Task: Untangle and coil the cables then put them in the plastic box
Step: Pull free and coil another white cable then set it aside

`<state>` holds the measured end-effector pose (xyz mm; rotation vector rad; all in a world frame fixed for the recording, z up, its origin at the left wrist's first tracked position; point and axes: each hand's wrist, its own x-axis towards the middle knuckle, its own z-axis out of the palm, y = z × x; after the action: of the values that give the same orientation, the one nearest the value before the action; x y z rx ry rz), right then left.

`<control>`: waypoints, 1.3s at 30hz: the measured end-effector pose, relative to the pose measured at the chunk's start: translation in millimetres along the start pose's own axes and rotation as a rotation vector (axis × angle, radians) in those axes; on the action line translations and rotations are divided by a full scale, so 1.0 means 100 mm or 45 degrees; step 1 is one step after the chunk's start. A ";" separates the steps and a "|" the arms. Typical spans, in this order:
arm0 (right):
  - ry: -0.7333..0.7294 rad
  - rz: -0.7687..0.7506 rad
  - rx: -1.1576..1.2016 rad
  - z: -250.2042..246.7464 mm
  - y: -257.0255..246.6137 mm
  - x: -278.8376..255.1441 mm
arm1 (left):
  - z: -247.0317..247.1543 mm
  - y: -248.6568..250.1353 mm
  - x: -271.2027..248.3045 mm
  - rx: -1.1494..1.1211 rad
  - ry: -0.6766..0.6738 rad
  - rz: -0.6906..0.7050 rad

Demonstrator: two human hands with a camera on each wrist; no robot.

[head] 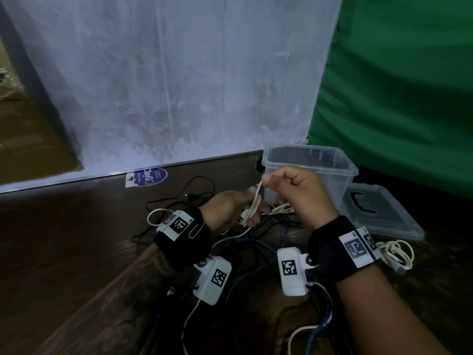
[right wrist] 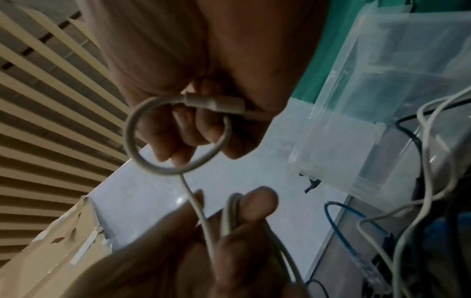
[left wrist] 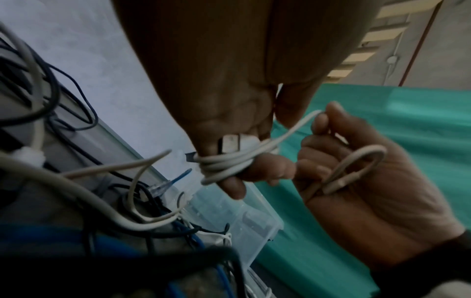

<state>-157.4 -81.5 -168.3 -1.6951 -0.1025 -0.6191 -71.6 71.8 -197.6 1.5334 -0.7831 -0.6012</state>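
Note:
My left hand (head: 239, 210) grips a white cable (head: 254, 206) wound in several turns round its fingers (left wrist: 229, 181), with the USB plug (left wrist: 230, 142) tucked under the thumb. My right hand (head: 275, 184) is raised just beside it, in front of the clear plastic box (head: 311, 151), and pinches the same cable's free end. That end forms a small loop (right wrist: 142, 161) with its plug (right wrist: 213, 103) held in the curled fingers. A short taut strand runs between the two hands. The box looks empty.
A tangle of blue, black and white cables (head: 256, 249) lies on the dark floor under my wrists. The box lid (head: 384, 216) lies to the right, with a coiled white cable (head: 395, 252) beside it. A white panel (head: 166, 85) and green cloth (head: 396, 98) stand behind.

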 end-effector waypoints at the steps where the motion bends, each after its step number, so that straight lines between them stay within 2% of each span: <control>1: 0.029 -0.002 -0.041 -0.02 0.02 0.02 | 0.00 0.01 -0.01 -0.064 -0.035 -0.004; 5: 0.076 -0.049 -0.182 -0.08 0.14 0.07 | 0.04 0.09 -0.06 -0.314 -0.152 0.013; 7: 0.074 -0.066 -0.215 -0.06 0.19 0.07 | 0.05 0.12 -0.06 -0.415 -0.149 0.015; 12: -0.140 -0.066 -0.265 0.05 0.23 0.04 | -0.05 0.15 -0.02 -0.830 -0.132 0.045; 15: -0.265 -0.111 -0.331 0.18 0.21 0.00 | -0.10 0.15 0.00 -0.973 -0.087 0.096; 21: -0.358 -0.052 -0.470 0.16 0.23 0.02 | -0.09 0.17 -0.04 -1.062 -0.168 0.133; 25: -0.339 -0.128 -0.595 0.10 0.20 0.03 | -0.12 0.16 -0.04 -0.960 -0.209 0.170; 29: -0.303 -0.165 -0.639 0.01 0.21 0.05 | -0.15 0.13 -0.02 -0.666 -0.046 0.170; 31: -0.299 -0.172 -0.656 0.00 0.23 0.05 | -0.13 0.16 -0.03 -0.597 -0.022 0.152; 35: -0.323 -0.151 -0.629 0.05 0.23 0.03 | -0.05 0.26 -0.03 -0.785 0.000 0.091; 39: -0.319 -0.118 -0.490 0.09 0.17 0.03 | -0.11 0.27 0.02 -0.975 0.189 0.182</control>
<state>-144.7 -78.1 -183.1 -2.1480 -0.2546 -0.5133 -66.1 76.8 -169.2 0.7991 -0.4583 -0.5808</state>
